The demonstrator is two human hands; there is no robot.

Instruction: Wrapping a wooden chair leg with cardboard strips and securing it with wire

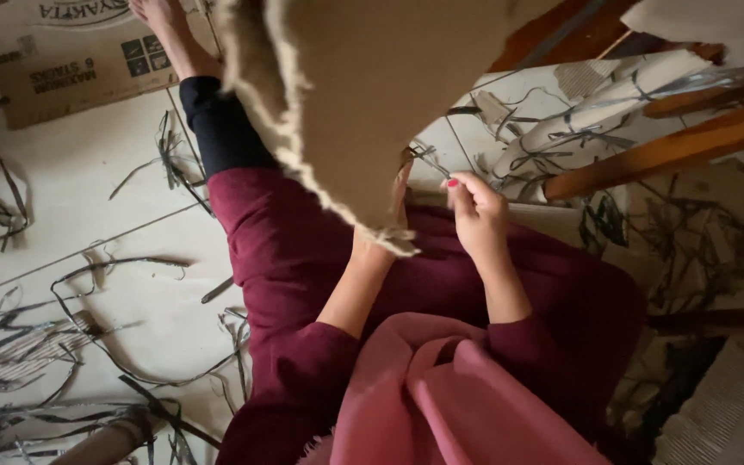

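A right hand [475, 211] with red nails is pinching a thin grey strip [428, 159] between closed fingertips, just beside a hanging sheet of frayed brown fabric [363, 95]. The left hand is reaching up behind that fabric, which is hiding it, so its grip cannot be told. The person is sitting in maroon clothing with a pink scarf [441, 396] draping down. Dark strips [105, 362] are littering the pale floor [71, 181]; a flattened cardboard box [71, 60] is lying upper left, wooden bars [673, 146] at right
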